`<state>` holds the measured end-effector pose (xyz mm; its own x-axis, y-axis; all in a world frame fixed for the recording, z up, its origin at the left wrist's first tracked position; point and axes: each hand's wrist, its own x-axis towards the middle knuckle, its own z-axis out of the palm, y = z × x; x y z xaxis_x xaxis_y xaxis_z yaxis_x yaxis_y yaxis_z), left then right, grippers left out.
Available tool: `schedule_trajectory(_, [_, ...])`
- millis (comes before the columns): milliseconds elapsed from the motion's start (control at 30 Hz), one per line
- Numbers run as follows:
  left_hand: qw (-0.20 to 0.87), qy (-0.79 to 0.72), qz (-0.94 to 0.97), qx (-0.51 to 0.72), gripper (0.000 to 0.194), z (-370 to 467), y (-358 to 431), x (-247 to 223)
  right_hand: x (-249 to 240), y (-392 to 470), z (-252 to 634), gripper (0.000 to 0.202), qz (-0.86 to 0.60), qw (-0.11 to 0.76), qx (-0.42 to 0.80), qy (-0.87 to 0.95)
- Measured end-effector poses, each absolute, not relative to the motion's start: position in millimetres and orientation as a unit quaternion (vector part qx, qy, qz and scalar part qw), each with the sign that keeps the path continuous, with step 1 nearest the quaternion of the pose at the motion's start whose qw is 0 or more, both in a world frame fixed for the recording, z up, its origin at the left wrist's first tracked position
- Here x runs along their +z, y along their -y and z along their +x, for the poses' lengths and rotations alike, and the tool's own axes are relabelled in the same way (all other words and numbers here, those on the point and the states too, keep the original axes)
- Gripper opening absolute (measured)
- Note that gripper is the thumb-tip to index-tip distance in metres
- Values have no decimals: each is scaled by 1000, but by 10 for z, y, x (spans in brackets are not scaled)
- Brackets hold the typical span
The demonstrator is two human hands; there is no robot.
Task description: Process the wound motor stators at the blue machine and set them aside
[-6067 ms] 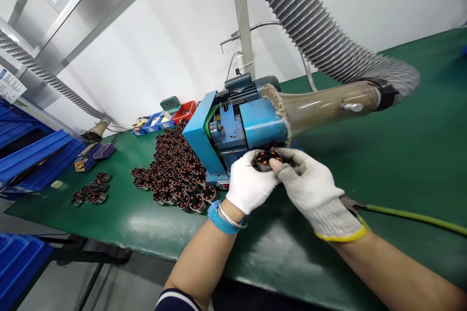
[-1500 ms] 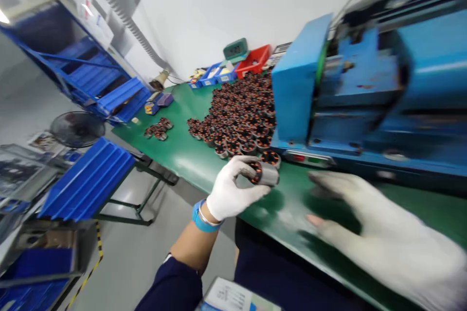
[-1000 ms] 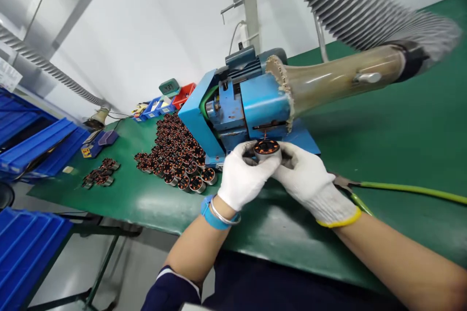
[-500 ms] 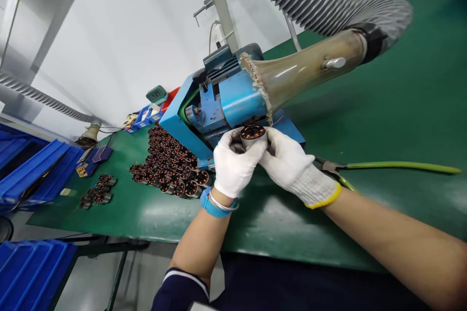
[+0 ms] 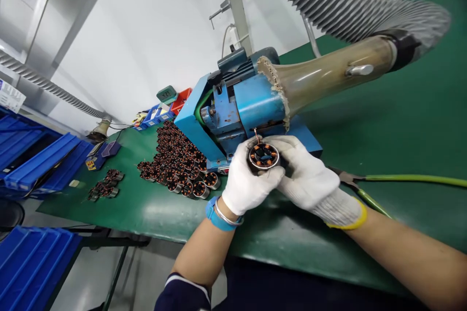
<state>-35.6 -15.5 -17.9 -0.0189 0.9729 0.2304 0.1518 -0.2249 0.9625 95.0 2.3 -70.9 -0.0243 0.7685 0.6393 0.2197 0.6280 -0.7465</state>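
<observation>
A motor stator point(image 5: 263, 156), a metal ring with copper windings inside and a short wire end sticking up at its far rim, is held between both gloved hands. My left hand point(image 5: 246, 182) wraps round its left and near side, fingers closed. From the right, my right hand point(image 5: 306, 170) grips it too, with its fingertips partly hidden behind the ring. Just beyond the hands stands a blue belt-driven machine point(image 5: 255, 99) with a motor at its back. A clear funnel-like duct point(image 5: 324, 75) is fixed to its right side.
Rows of similar stators point(image 5: 182, 165) stand left of the machine, and a smaller group point(image 5: 106, 185) lies further left. Green-handled pliers point(image 5: 352, 180) lie to the right on the green table point(image 5: 153, 214). A grey ribbed hose point(image 5: 350, 0) arches overhead. Blue trays point(image 5: 44, 163) are at the left.
Both hands have tipped the stator toward me, so its open face and inner windings show more, with a wire end now visible. The whole view has shifted slightly.
</observation>
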Motion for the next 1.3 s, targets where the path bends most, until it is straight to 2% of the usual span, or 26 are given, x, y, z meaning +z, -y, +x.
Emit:
schedule_trajectory(133, [420,-480,558,531,58,-420,158,-195,-752,-27,998,44,-366,585,219,690])
schedule_trajectory(267, [360,-534,519,561,49,-376,158,-213,-798,11,987,59,-305,585,325,677])
schedule_trajectory(333, [358,-547,505,564,49,-355,156,-238,-814,48,938,56,-280,595,396,641])
schedule_trajectory(433, [431,-522,486,552,60,-347,146,-280,-809,73,867,49,-309,607,491,543])
schedule_trajectory(500, [461,-504,493,539,67,-349,135,-290,-786,58,854,44,-332,609,536,481])
schedule_trajectory(567, [468,-499,504,527,65,-346,119,-279,-756,28,862,44,-352,605,560,443])
schedule_trajectory(800, [462,-521,514,501,39,-279,40,-201,-651,-30,838,48,-391,611,592,352])
schedule_trajectory(1033, [407,-549,526,506,32,-164,-19,-59,-570,-100,851,47,-393,621,583,346])
schedule_trajectory(1300, [412,-580,510,483,26,-160,3,-151,-677,-108,823,41,-395,615,591,343])
